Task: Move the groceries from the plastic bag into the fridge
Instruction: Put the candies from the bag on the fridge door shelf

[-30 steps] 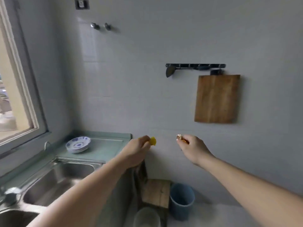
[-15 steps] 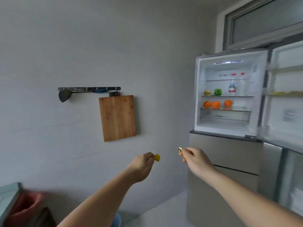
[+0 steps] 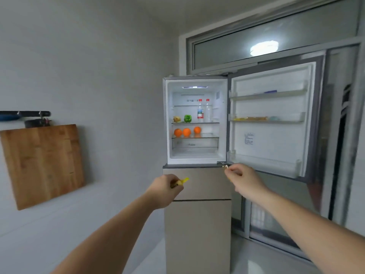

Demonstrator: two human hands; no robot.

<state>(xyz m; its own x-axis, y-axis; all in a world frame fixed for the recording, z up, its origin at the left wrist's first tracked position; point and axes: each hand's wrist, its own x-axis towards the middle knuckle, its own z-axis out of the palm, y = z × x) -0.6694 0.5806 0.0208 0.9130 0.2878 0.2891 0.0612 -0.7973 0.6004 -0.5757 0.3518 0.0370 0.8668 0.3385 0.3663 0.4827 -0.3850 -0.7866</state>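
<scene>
The fridge (image 3: 197, 214) stands ahead with its upper door (image 3: 276, 139) swung open to the right. Inside, a green pepper (image 3: 187, 118), a yellowish item and two bottles (image 3: 203, 112) sit on one shelf, and three oranges (image 3: 186, 132) on the shelf below. My left hand (image 3: 166, 187) is closed on a small yellow packet (image 3: 182, 181), held out in front of the fridge's lower drawers. My right hand (image 3: 244, 179) pinches a small gold-coloured item (image 3: 226, 168), just below the open compartment's corner. The plastic bag is out of view.
A wooden cutting board (image 3: 42, 163) hangs on the left wall under a dark hook rail (image 3: 25, 114). The door's middle shelf (image 3: 266, 119) holds several small items. A glass sliding door (image 3: 335, 145) is behind the fridge door, to the right.
The view has swung right from the sink and counter to face the open fridge. Both hands stay raised holding their small items and are now closer to the fridge.
</scene>
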